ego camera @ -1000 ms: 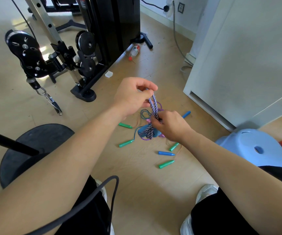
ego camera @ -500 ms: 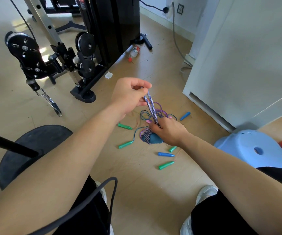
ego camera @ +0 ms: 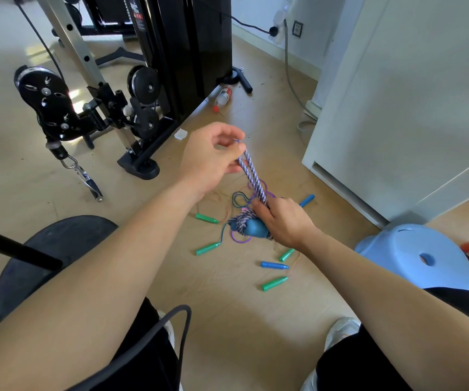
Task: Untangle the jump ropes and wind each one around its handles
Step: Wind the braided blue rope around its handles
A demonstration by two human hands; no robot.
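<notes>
My right hand [ego camera: 284, 221] grips the smooth blue handle [ego camera: 256, 228], lower than a second ago. The braided purple-white rope [ego camera: 251, 176] now stretches longer up to my left hand [ego camera: 210, 159], which pinches its doubled loop (another wrap coming, I judge). Beyond, thin cords [ego camera: 239, 197] and crayon-shaped handles [ego camera: 274, 283] lie on the floor [ego camera: 227, 320].

— What sort of place is this?
— A home gym. A cable machine [ego camera: 188, 46] with black pulleys [ego camera: 42, 101] stands on a pale wood floor [ego camera: 241, 320].
— Why a home?
— There's a wall socket [ego camera: 297, 28], a white cupboard [ego camera: 411, 108], and a blue plastic stool [ego camera: 397, 249] on the floor.
</notes>
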